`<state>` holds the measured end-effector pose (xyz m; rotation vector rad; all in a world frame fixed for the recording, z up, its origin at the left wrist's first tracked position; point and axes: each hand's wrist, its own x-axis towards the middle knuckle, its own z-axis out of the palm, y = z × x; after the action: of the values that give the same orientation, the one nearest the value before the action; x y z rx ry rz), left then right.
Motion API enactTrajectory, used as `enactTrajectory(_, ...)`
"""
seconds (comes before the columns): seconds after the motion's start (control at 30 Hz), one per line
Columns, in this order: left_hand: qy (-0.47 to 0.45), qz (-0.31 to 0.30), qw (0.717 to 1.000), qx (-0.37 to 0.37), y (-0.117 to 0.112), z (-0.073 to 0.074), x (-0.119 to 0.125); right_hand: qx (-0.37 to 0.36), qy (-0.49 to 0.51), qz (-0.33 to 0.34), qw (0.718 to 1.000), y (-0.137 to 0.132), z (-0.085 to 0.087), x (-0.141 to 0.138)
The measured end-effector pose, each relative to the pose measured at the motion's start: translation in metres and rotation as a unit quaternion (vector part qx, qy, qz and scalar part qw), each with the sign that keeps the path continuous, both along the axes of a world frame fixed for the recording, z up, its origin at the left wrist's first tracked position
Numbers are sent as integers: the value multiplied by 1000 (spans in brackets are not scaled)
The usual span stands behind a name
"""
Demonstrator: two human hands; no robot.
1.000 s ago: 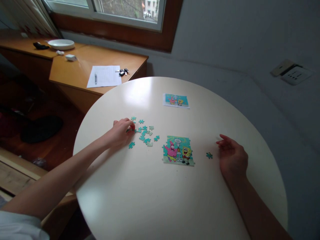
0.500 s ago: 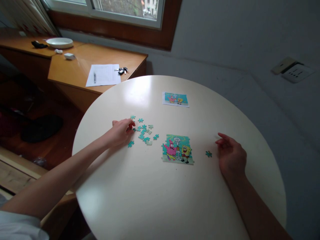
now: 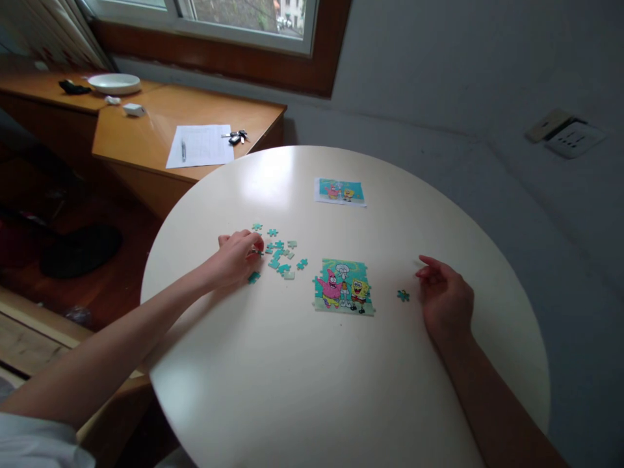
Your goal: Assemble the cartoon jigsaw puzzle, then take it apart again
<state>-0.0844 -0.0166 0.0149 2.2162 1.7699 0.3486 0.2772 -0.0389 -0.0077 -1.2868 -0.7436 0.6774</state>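
A partly assembled cartoon jigsaw lies near the middle of the round cream table. To its left is a scatter of several loose teal pieces. My left hand rests at that scatter, fingers curled and pinched on a teal piece at its tips. My right hand lies on the table at the right, fingers loosely curled and holding nothing. A single teal piece sits just left of it, apart from the fingers. A small reference picture lies at the far side.
A wooden desk stands beyond the table at the left, carrying a sheet of paper with a pen, keys and a white plate. A window is above it. A wall switch plate is at right.
The hands have hardly moved. The view has shifted slightly, so everything on the table sits a little higher and to the left in the picture.
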Motion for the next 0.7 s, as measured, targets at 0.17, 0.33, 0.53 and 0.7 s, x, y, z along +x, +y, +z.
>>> enactTrajectory(0.17, -54, -16, 998, 37, -5, 12, 5, 2, 12, 7, 1000, -1, 1, -1)
enactTrajectory(0.33, -184, -98, 978, -6, -2, 36, 29, 2, 1, 11, 1000, -1, 2, -2)
enactTrajectory(0.53, -208, -174, 952, -142, 11, 47, 64, 4, -8, 15, 1000, -2, 2, -2)
enactTrajectory(0.7, -148, -194, 942, -230, 28, 44, 78, -1, -3, 18, 1000, 0, 1, -2)
